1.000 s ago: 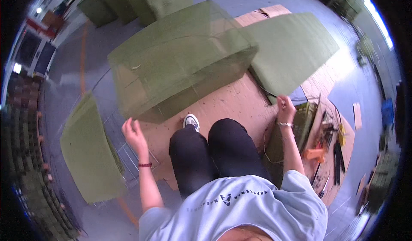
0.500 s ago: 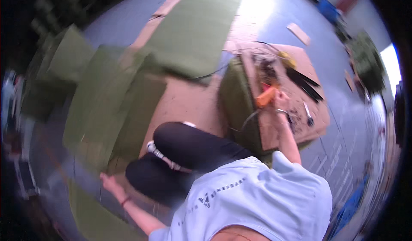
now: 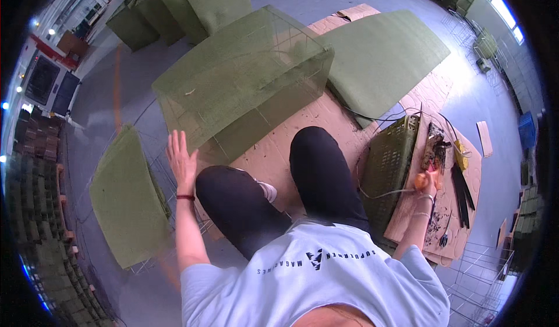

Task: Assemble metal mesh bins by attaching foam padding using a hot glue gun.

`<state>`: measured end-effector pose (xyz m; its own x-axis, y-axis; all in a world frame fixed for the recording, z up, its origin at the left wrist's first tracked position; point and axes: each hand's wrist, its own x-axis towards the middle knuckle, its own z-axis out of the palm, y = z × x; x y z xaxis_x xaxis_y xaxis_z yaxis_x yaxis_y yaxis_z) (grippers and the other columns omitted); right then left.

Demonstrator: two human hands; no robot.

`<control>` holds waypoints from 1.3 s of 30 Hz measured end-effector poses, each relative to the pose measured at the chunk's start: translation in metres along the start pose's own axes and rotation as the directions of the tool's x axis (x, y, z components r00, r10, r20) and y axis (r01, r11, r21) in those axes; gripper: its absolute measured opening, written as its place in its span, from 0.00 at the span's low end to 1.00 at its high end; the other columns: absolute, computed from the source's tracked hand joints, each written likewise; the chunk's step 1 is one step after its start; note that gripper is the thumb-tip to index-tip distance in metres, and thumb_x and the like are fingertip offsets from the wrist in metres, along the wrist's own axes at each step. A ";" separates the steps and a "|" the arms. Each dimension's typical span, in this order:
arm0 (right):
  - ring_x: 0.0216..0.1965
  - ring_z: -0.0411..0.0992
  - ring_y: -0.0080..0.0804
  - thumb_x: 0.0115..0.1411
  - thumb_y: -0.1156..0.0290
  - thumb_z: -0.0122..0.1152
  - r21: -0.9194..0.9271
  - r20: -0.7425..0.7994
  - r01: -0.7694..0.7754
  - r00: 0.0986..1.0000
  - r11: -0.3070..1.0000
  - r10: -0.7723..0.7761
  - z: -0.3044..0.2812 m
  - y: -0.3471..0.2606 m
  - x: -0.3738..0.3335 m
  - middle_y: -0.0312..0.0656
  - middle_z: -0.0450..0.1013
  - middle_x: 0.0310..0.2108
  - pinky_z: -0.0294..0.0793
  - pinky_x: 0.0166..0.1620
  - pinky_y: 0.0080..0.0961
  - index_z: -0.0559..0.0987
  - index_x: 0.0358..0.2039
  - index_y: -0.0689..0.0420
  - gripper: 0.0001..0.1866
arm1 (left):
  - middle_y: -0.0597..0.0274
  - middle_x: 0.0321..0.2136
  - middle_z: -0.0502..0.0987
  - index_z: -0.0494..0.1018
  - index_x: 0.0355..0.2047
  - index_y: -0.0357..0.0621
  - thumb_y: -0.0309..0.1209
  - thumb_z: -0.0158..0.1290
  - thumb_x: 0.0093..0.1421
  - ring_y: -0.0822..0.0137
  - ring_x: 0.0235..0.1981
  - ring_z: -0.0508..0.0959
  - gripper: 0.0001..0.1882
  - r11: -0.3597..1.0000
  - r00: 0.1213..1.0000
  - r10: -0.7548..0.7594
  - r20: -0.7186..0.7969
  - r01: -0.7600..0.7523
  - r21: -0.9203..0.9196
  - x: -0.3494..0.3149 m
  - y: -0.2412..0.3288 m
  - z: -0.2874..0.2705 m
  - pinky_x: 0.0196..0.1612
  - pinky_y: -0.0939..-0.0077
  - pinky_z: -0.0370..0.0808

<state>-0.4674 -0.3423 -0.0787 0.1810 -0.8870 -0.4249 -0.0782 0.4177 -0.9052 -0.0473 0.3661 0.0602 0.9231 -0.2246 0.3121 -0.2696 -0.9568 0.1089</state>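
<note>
My left hand [image 3: 183,159] is raised with its fingers apart and nothing in it. It is by the near-left corner of a large green mesh-covered wire box [image 3: 233,88], though I cannot tell whether it touches. At the right, my right hand [image 3: 430,184] is closed round an orange glue gun [image 3: 420,181] with a pale cord, over a sheet of cardboard [image 3: 402,213]. This sheet lies on an upturned-looking green plastic crate [image 3: 387,152]. Dark, messy residue [image 3: 435,146] lies just beyond the gun.
Black sticks [image 3: 460,196], scissors [image 3: 443,240] and a yellow object [image 3: 461,156] lie on the cardboard. A flat green panel [image 3: 387,56] is beyond the box. Another green covered piece [image 3: 128,196] stands left, with bare wire frames beside it. Cords cross near the crate.
My view has swung left and steadied. My left hand has risen from low beside my knees to near the mesh box, fingers spread. My right hand keeps the glue gun over the cardboard.
</note>
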 end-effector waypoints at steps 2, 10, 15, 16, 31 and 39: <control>0.35 0.75 0.30 0.47 0.60 0.72 0.307 0.391 0.084 0.897 0.948 -0.206 0.010 -0.023 -0.019 0.44 0.74 0.41 0.77 0.35 0.20 0.65 0.57 0.60 0.39 | 0.57 0.61 0.62 0.66 0.57 0.42 0.25 0.55 0.52 0.56 0.64 0.58 0.29 0.991 0.997 0.080 -0.015 -0.078 0.108 0.000 -0.030 -0.005 0.66 0.59 0.54; 0.52 0.71 0.38 0.58 0.68 0.61 0.640 0.373 0.120 0.815 0.759 -0.444 0.007 -0.046 -0.054 0.45 0.69 0.53 0.77 0.47 0.36 0.65 0.57 0.58 0.27 | 0.48 0.34 0.79 0.79 0.35 0.39 0.26 0.51 0.56 0.49 0.38 0.78 0.09 0.968 0.976 0.191 0.102 -0.170 -0.187 0.043 -0.032 -0.030 0.43 0.60 0.75; 0.58 0.66 0.39 0.60 0.65 0.57 0.492 0.571 -0.012 0.759 0.870 -0.313 0.040 -0.117 -0.029 0.47 0.67 0.57 0.70 0.55 0.39 0.66 0.57 0.59 0.26 | 0.45 0.27 0.78 0.79 0.33 0.38 0.33 0.54 0.56 0.50 0.29 0.79 0.11 0.960 0.928 0.087 0.363 0.020 -0.281 0.085 -0.039 -0.023 0.36 0.63 0.74; 0.58 0.66 0.39 0.60 0.65 0.57 0.476 0.603 -0.037 0.741 0.879 -0.296 0.076 -0.127 -0.051 0.47 0.67 0.57 0.70 0.55 0.39 0.66 0.57 0.59 0.26 | 0.46 0.27 0.78 0.79 0.34 0.38 0.35 0.54 0.56 0.53 0.29 0.79 0.12 0.957 0.937 0.076 0.341 0.028 -0.288 0.085 -0.047 -0.030 0.35 0.64 0.73; 0.46 0.72 0.38 0.53 0.73 0.60 -0.226 0.974 -0.162 -0.028 0.961 0.224 0.385 0.022 -0.388 0.45 0.74 0.38 0.66 0.57 0.37 0.74 0.41 0.62 0.14 | 0.48 0.33 0.81 0.78 0.39 0.36 0.40 0.54 0.58 0.61 0.35 0.80 0.18 0.748 0.984 -0.139 0.107 0.176 -0.640 0.074 -0.030 -0.039 0.40 0.70 0.72; 0.44 0.72 0.29 0.59 0.70 0.59 -0.253 0.961 -0.121 -0.145 0.960 0.235 0.424 0.098 -0.430 0.39 0.75 0.38 0.68 0.48 0.24 0.74 0.39 0.60 0.10 | 0.42 0.33 0.80 0.78 0.40 0.33 0.41 0.54 0.59 0.60 0.34 0.80 0.20 0.745 0.981 -0.137 0.136 0.193 -0.639 0.077 -0.034 -0.037 0.40 0.68 0.73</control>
<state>-0.1369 0.1632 0.0177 0.8974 0.4166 -0.1453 -0.3452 0.4579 -0.8192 0.0226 0.3880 0.1152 0.9800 -0.1143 0.1628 -0.1980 -0.6383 0.7439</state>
